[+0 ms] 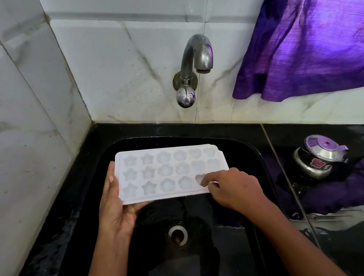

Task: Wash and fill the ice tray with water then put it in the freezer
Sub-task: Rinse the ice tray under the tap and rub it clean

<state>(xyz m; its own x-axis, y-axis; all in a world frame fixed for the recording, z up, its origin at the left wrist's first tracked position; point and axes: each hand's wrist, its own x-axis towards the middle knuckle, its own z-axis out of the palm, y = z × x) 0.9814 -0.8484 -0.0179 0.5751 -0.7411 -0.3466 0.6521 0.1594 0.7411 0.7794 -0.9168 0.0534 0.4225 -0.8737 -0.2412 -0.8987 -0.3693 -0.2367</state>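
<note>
Ice tray (170,171) above black sink (232,250), left hand (115,205) gripping its left end, right hand (234,189) pinching its near right corner, steel pot (320,157) with unreadable red label

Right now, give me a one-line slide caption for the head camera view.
The left hand holds the white ice tray over a black sink while the right hand pinches its near-right corner.

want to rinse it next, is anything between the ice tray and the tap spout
Nothing visible. The left hand and right hand hold the ice tray over the sink, with only open air up to the tap spout.
</note>
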